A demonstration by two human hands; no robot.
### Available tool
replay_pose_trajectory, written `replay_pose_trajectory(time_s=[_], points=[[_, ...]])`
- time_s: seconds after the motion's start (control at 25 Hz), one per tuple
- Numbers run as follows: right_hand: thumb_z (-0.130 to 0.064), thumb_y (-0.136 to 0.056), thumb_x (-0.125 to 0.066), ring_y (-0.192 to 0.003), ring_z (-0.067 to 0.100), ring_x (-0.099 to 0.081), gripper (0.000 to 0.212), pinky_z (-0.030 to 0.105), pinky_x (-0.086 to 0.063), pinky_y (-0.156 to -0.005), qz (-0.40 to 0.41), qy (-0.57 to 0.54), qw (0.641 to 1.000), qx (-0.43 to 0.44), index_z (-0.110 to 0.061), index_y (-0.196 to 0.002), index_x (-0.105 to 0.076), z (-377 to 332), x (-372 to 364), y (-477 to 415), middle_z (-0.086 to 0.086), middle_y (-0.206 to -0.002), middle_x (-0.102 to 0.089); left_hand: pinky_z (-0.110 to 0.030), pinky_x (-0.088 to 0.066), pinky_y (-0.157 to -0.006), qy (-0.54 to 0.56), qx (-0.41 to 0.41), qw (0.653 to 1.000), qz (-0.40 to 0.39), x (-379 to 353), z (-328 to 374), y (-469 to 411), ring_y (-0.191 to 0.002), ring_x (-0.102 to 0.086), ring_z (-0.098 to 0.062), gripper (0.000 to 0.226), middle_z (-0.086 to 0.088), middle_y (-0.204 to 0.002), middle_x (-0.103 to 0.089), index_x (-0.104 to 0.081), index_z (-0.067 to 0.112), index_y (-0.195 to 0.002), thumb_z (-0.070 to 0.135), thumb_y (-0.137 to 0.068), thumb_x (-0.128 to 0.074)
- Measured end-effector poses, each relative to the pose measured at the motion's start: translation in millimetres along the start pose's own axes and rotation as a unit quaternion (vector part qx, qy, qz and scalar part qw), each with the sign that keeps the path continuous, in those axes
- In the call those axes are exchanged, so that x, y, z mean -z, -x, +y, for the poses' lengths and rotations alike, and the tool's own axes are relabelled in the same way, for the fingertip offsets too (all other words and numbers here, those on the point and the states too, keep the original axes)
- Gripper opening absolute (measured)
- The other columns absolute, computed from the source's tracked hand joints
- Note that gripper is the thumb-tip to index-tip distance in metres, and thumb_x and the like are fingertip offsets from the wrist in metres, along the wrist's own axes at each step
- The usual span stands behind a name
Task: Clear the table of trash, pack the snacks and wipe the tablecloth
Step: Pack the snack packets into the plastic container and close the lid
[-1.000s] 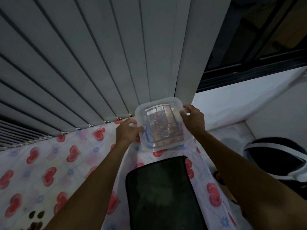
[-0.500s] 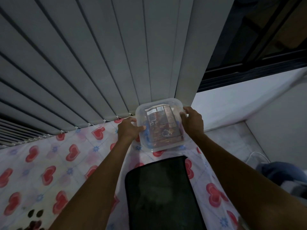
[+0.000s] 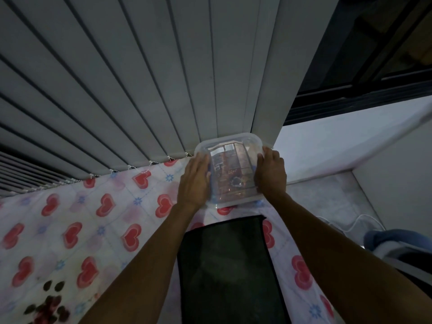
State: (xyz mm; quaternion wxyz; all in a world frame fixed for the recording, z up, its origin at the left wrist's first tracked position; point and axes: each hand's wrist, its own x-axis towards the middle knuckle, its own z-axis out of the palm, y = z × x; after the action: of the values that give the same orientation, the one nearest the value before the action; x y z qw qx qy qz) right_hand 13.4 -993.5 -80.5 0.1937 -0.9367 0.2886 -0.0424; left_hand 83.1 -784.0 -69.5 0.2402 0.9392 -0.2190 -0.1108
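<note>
A clear plastic container point(image 3: 230, 169) with snack packets inside sits at the far right corner of the table, against the blinds. My left hand point(image 3: 195, 181) presses flat on its left side, fingers extended. On the container's right edge rests my right hand point(image 3: 271, 175), fingers curled over it. The tablecloth point(image 3: 93, 220) is white with red hearts. A dark stain point(image 3: 50, 302) with scattered dark bits marks the cloth near the lower left.
A black rectangular mat point(image 3: 228, 272) lies on the cloth between my forearms. Grey vertical blinds point(image 3: 140, 90) hang right behind the table. To the right are a white wall ledge point(image 3: 339, 148), the floor with a white cable point(image 3: 357, 223), and a blue-white bundle point(image 3: 397, 244).
The container has moved a little farther back toward the blinds. My left hand's fingers have flattened along its side. The dark round object at the right has left the view.
</note>
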Motion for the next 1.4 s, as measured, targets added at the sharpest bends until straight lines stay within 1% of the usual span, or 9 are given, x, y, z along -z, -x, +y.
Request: replay_pose_trajectory(time_s=[0.04,0.12,0.2,0.32,0.48,0.56,0.84,1.24,1.4], points=[[-0.029,-0.09,-0.072,-0.124,0.031,-0.05,0.061,0.043,-0.049,-0.101,-0.001,0.006,1.0,0.001,-0.011,-0.141,-0.044,0,0,0,0.014,-0.141,-0.048,-0.051,-0.021,-0.127,-0.057,-0.03,0.998,-0.006,-7,2,6,-0.159,-0.01,-0.03,0.067,-0.011,-0.171,-0.012,-0.017,0.014,-0.163,0.033,-0.105,-0.043],[-0.033,-0.092,-0.07,-0.126,0.033,-0.049,0.058,0.043,-0.048,-0.1,0.002,0.021,1.0,0.02,-0.012,-0.139,-0.043,0,-2,0,0.013,-0.144,-0.046,-0.05,-0.016,-0.128,-0.103,-0.034,0.994,-0.007,-14,6,11,-0.159,-0.001,-0.03,0.069,-0.012,-0.172,-0.002,-0.008,0.011,-0.163,0.038,-0.104,-0.031],[-0.038,-0.094,-0.064,-0.138,0.037,-0.04,0.063,0.047,-0.043,-0.106,0.002,0.017,0.999,0.043,-0.013,-0.145,-0.036,-1,0,-6,0.013,-0.154,-0.037,-0.054,-0.017,-0.127,-0.114,-0.037,0.993,-0.014,-12,6,8,-0.159,-0.002,-0.031,0.069,-0.014,-0.171,-0.003,-0.011,0.01,-0.163,0.037,-0.101,-0.027],[-0.041,-0.099,-0.055,-0.152,0.035,-0.022,0.07,0.052,-0.029,-0.12,-0.021,0.054,0.991,0.12,-0.009,-0.155,-0.025,-3,1,-17,0.015,-0.165,-0.022,-0.058,-0.021,-0.124,-0.123,-0.057,0.991,-0.004,-3,6,1,-0.158,-0.008,-0.033,0.069,-0.016,-0.171,-0.01,-0.018,0.009,-0.161,0.031,-0.101,-0.044],[-0.04,-0.104,-0.038,-0.152,0.031,-0.023,0.062,0.049,-0.027,-0.121,-0.028,0.054,0.986,0.152,-0.006,-0.155,-0.026,0,4,-35,0.016,-0.165,-0.024,-0.05,-0.007,-0.128,-0.091,-0.016,0.996,-0.004,-13,18,2,-0.159,0.004,-0.03,0.089,-0.014,-0.171,0.004,0.001,0.011,-0.162,0.06,-0.099,-0.037],[-0.043,-0.104,-0.033,-0.152,0.031,-0.023,0.063,0.047,-0.026,-0.121,-0.027,0.046,0.986,0.156,-0.007,-0.155,-0.026,-1,2,-39,0.016,-0.165,-0.024,-0.049,-0.006,-0.128,-0.108,-0.016,0.994,0.011,-19,18,2,-0.159,0.003,-0.031,0.096,-0.015,-0.172,0.004,0.0,0.011,-0.162,0.072,-0.093,-0.025],[-0.046,-0.104,-0.03,-0.156,0.027,-0.011,0.068,0.047,-0.018,-0.125,-0.052,0.044,0.987,0.144,-0.01,-0.16,-0.014,1,-2,-42,0.011,-0.168,-0.013,-0.055,-0.015,-0.126,-0.134,-0.027,0.99,0.045,-29,9,1,-0.159,-0.002,-0.03,0.099,-0.015,-0.172,-0.002,-0.007,0.014,-0.162,0.08,-0.091,-0.027],[-0.043,-0.104,-0.032,-0.154,0.03,-0.017,0.065,0.048,-0.024,-0.122,-0.034,0.048,0.987,0.148,-0.011,-0.158,-0.016,-2,-4,-40,0.011,-0.168,-0.014,-0.057,-0.021,-0.124,-0.133,-0.034,0.989,0.057,-29,7,2,-0.159,-0.006,-0.033,0.096,-0.017,-0.171,-0.007,-0.012,0.014,-0.161,0.078,-0.092,-0.029],[-0.039,-0.103,-0.037,-0.149,0.035,-0.028,0.059,0.054,-0.033,-0.113,-0.017,0.087,0.988,0.129,-0.011,-0.153,-0.029,-7,-2,-41,0.013,-0.164,-0.025,-0.06,-0.018,-0.122,-0.144,-0.025,0.988,0.043,-22,15,1,-0.158,-0.009,-0.036,0.095,-0.02,-0.17,-0.009,-0.015,0.012,-0.16,0.075,-0.091,-0.032]])
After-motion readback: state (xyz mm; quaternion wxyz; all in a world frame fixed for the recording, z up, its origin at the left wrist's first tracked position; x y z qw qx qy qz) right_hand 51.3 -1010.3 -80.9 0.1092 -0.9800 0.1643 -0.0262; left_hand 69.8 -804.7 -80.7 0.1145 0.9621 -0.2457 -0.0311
